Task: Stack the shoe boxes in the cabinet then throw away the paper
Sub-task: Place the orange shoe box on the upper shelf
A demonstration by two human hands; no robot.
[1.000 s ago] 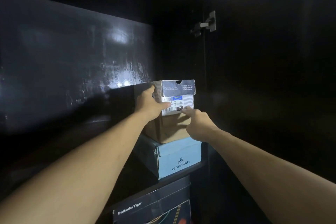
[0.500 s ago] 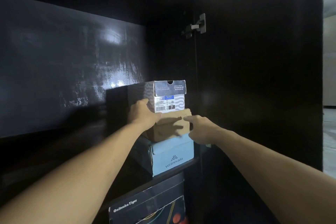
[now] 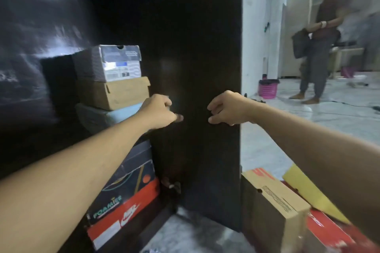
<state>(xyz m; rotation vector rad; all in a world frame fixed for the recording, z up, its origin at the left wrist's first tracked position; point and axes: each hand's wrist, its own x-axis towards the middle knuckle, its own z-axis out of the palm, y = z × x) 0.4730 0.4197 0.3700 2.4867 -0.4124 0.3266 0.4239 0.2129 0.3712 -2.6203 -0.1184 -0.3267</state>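
I see both hands off the boxes: my left hand (image 3: pixel 162 112) hangs loosely curled, holding nothing, just right of the light blue box (image 3: pixel 121 114); my right hand (image 3: pixel 227 109) is loosely curled too, also holding nothing, in front of the dark cabinet door (image 3: pixel 197 47). The grey box (image 3: pixel 115 61) sits on the brown box (image 3: pixel 117 92), left of and above both hands.

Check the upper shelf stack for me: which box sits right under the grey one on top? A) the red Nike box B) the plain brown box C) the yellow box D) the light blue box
B: the plain brown box lies directly beneath the grey box, with the light blue box below both.
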